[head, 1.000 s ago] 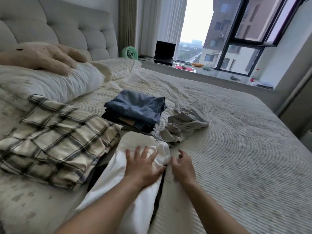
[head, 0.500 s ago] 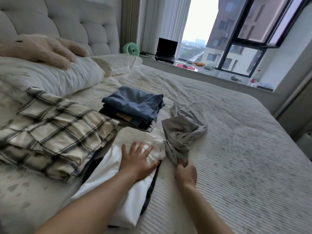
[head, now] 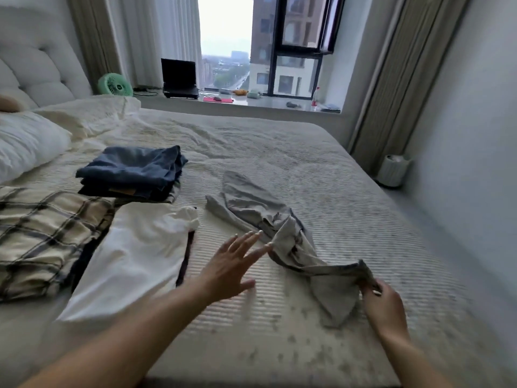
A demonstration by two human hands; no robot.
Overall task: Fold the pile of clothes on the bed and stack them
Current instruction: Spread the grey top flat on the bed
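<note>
A crumpled grey garment (head: 260, 211) lies stretched across the middle of the bed (head: 321, 169). My right hand (head: 384, 306) pinches its near end at the lower right. With straight, spread fingers, my left hand (head: 229, 264) hovers just left of the grey cloth, its fingertips at the fabric's edge. A folded white garment (head: 134, 253) lies to the left over a dark piece. Beyond it sits a stack of folded blue clothes (head: 131, 172). A folded plaid shirt (head: 42, 233) rests at the far left.
White pillows (head: 30, 141) and a tufted headboard (head: 42, 71) are at the left. The window ledge behind the bed carries a green fan (head: 114, 84), a laptop (head: 179, 78) and small items. A white bin (head: 393, 170) stands on the floor at the right.
My right hand has pulled the grey garment toward me and to the right. My left hand has lifted off the white garment and moved right toward the grey one. The view turned right.
</note>
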